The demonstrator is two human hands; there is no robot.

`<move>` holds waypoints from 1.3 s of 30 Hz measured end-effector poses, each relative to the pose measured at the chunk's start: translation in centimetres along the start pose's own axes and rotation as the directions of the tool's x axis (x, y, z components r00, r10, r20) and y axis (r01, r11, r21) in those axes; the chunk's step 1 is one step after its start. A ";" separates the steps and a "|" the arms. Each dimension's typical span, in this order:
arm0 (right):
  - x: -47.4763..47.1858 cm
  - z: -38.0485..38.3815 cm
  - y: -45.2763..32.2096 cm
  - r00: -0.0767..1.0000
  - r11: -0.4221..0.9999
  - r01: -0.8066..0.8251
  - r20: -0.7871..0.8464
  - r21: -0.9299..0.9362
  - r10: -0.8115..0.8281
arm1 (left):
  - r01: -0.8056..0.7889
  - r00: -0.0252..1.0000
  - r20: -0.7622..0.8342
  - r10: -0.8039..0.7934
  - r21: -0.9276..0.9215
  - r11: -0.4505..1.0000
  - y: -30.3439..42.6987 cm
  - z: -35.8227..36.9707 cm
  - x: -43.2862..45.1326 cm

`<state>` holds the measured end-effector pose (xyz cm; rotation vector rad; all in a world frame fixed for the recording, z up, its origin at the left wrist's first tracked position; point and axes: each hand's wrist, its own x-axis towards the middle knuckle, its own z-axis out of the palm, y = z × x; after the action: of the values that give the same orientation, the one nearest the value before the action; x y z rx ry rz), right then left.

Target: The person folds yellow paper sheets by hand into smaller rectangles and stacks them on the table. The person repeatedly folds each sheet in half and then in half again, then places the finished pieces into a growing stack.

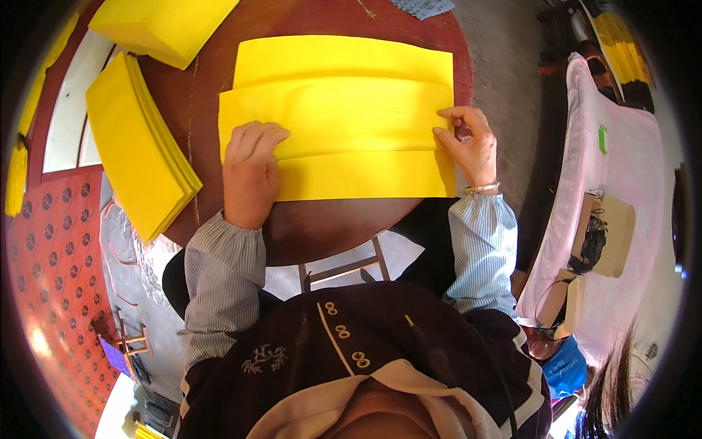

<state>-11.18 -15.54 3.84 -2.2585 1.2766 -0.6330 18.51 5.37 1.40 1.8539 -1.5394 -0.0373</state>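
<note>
Before me on a round dark red table [334, 230] lies a yellow sheet [351, 115], which looks like paper or thin fabric, in overlapping horizontal bands. On its left part rests my left hand [251, 164], palm down with the fingers bent; whether it grips the sheet is hidden. At the right edge, my right hand [470, 140] has its thumb and index finger on the yellow material, the two fingertips apart. A folded yellow stack [137, 148] lies at the table's left side, and another yellow pile [164, 27] sits farther back.
A grey patterned piece [422, 6] lies at the table's far edge. To the right, a pink cloth [630, 164] covers a surface holding an open cardboard box [617, 241] with black items. Below the table's near edge shows a wooden stool or frame [343, 269].
</note>
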 end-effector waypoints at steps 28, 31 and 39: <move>0.4 0.6 2.0 0.999 0.997 -0.053 0.000 0.049 0.053 | -0.035 0.999 -0.035 0.038 0.070 0.997 0.5 0.8 0.2; 0.4 0.7 1.8 0.998 0.998 -0.059 -0.008 0.022 0.059 | -0.031 0.999 -0.005 0.032 0.172 0.985 1.2 0.9 0.2; -0.1 1.5 1.6 0.997 0.997 -0.056 -0.057 -0.047 0.053 | -0.115 0.992 0.095 0.083 0.408 0.906 1.3 1.4 -0.3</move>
<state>-11.39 -15.91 1.69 -2.2505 1.3901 -0.6564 16.72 4.95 0.93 2.1120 -1.7980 0.2911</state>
